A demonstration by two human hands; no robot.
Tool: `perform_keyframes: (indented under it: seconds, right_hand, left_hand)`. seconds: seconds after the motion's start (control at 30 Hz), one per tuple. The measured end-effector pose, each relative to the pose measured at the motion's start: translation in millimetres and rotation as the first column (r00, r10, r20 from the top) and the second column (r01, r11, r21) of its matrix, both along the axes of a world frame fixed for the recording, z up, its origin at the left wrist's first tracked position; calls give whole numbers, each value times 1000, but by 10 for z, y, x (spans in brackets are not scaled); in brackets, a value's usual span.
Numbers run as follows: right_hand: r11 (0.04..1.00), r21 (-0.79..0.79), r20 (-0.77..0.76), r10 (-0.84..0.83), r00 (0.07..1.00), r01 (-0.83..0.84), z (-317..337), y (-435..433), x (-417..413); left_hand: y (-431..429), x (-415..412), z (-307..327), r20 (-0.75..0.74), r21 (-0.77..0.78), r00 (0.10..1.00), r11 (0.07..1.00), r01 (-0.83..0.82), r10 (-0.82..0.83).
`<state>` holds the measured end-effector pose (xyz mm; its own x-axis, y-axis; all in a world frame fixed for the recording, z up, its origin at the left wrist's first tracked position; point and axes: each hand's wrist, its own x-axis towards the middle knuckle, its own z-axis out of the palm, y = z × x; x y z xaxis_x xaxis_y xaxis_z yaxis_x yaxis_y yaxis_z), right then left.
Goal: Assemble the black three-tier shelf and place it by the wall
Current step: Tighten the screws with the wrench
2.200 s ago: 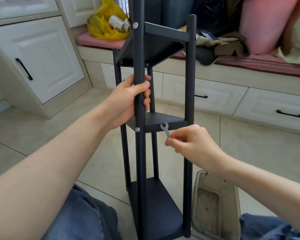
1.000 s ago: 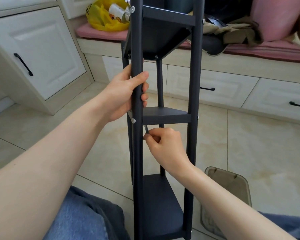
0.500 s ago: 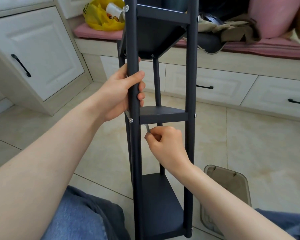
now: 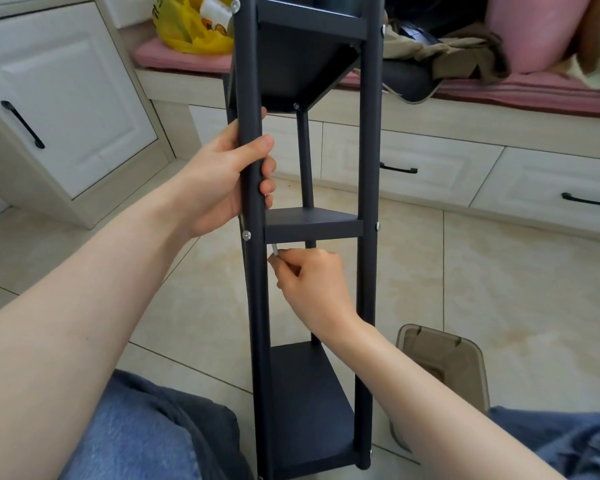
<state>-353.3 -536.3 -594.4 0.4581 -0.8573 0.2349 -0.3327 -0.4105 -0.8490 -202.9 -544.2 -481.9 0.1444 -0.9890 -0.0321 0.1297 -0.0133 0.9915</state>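
The fingers (image 4: 268, 167) of the left hand (image 4: 215, 181) are curled tight round the near left post (image 4: 257, 306) of the black three-tier shelf (image 4: 309, 403), just above the middle tier (image 4: 312, 228). The fingers (image 4: 286, 270) of the right hand (image 4: 314, 289) are pinched together on a small metal wrench (image 4: 274, 250), held up under that tier beside the post; its head is hidden. A silver screw (image 4: 246, 235) is seen on the post at 10 o'clock from the wrench. The shelf is stood upright on the tiled floor (image 4: 516, 289). A brown plastic container (image 4: 444, 362) is laid at 4 o'clock from the shelf, and a yellow bag (image 4: 187, 36) at 11 o'clock on a pink cushion (image 4: 534, 91).
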Motion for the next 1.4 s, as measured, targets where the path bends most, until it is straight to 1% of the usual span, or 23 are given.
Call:
perform_keyframes:
  seconds: [0.23, 0.4, 0.57, 0.67, 0.8, 0.93, 1.13, 1.27, 1.4]
  right_hand:
    - [1000, 21, 103, 15, 995, -17, -107, -16, 130]
    - [998, -61, 131, -18, 991, 26, -177, -58, 231]
    - [997, -55, 186, -40, 982, 51, -187, -55, 293]
    - [1000, -16, 161, -22, 987, 25, -180, -68, 277]
    - [999, 36, 79, -25, 997, 22, -175, -70, 202]
    - [1000, 8, 15, -22, 1000, 22, -143, -60, 81]
    - [1000, -15, -1, 5, 1000, -5, -84, 1, -54]
    - [999, -40, -23, -8, 1000, 7, -43, 29, -102]
    - [1000, -13, -25, -1, 1000, 0, -14, 35, -102]
  left_hand:
    - [-20, 39, -15, 10, 4, 1000, 1000, 10, -10]
    - [-38, 67, -32, 6, 1, 1000, 1000, -5, 5]
    - [-43, 84, -39, 8, -2, 1000, 1000, -2, 2]
    - [-34, 78, -30, -3, -4, 1000, 1000, -3, 3]
    - [-18, 55, -20, -14, -5, 1000, 1000, 4, -4]
    - [-2, 40, -14, -4, -6, 1000, 1000, 7, -7]
    - [16, 41, -6, 1, -5, 1000, 1000, 18, -18]
    - [24, 28, -3, 4, -2, 1000, 1000, 16, -16]
    - [27, 8, 9, 5, -1, 1000, 1000, 17, -17]
